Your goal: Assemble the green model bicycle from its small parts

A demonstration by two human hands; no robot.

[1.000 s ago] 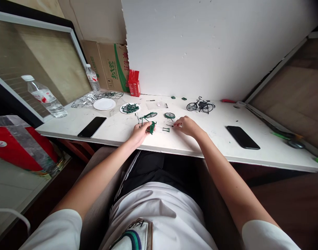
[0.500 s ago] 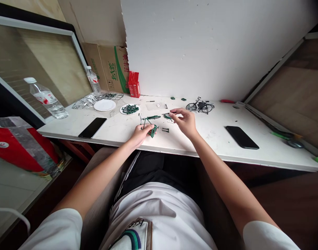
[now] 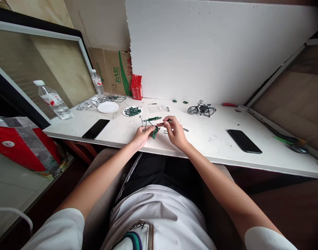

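A small green model bicycle frame is held near the table's front edge by my left hand, its fingers closed on the lower part. Just to the right, my right hand pinches a thin dark tool, whose tip reaches the green parts beside my left fingers. Small loose parts lie behind and beside my right hand, partly hidden by it. A finished-looking black model bicycle stands farther back on the right.
On the white table are a white plate of green parts, another white plate, two phones a red box and dark sprues. Two water bottles stand at the left.
My right hand has moved left and slightly down, bringing the thin tool to the green frame. My left hand still holds the frame. The camera view has shifted slightly.
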